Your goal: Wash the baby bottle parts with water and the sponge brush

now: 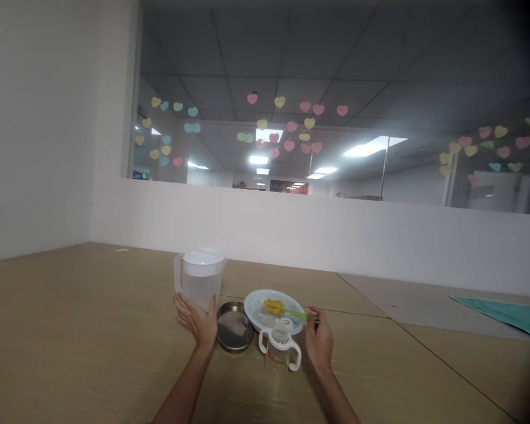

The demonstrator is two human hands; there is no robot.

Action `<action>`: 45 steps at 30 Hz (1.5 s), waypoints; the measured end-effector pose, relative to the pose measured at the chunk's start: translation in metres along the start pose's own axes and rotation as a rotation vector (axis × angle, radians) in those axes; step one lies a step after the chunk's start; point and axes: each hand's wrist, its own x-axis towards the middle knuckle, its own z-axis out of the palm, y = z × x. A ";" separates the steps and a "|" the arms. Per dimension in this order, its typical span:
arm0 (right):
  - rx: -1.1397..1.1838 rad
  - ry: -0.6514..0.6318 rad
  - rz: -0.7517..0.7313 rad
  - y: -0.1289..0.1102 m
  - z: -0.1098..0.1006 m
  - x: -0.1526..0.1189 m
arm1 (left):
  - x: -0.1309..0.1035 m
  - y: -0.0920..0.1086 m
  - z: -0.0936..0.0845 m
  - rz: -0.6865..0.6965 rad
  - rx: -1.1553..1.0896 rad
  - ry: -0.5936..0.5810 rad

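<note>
My left hand (196, 318) is at the lower front of a translucent plastic pitcher (202, 281) with a white lid, its fingers and thumb spread. Whether the palm presses on the pitcher I cannot tell. In my right hand (319, 338) is the green handle of a bottle brush (275, 306) with a yellow sponge head. That head rests over a pale blue plate (255, 296). A clear baby bottle (277, 356) with white side handles stands upright in front of the plate, between my hands. Small clear and white parts by its mouth are hard to make out.
A round metal tin (235, 331) lies between my left hand and the plate. Toward the right edge a teal cloth (503, 315) is spread on the table (92, 341). A low white wall (269, 227) with a window above bounds the table's back.
</note>
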 end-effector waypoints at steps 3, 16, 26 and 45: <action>0.008 -0.018 -0.006 -0.002 -0.001 -0.001 | -0.008 0.014 -0.009 0.268 -0.088 -0.017; 0.169 0.091 0.116 0.001 0.001 0.001 | -0.052 0.041 -0.023 0.809 -0.167 -0.914; 0.190 0.112 0.144 0.003 0.002 0.001 | -0.056 0.038 -0.019 0.729 -0.211 -0.989; 0.191 0.112 0.151 0.006 0.003 0.003 | -0.054 0.037 -0.019 0.723 -0.262 -1.025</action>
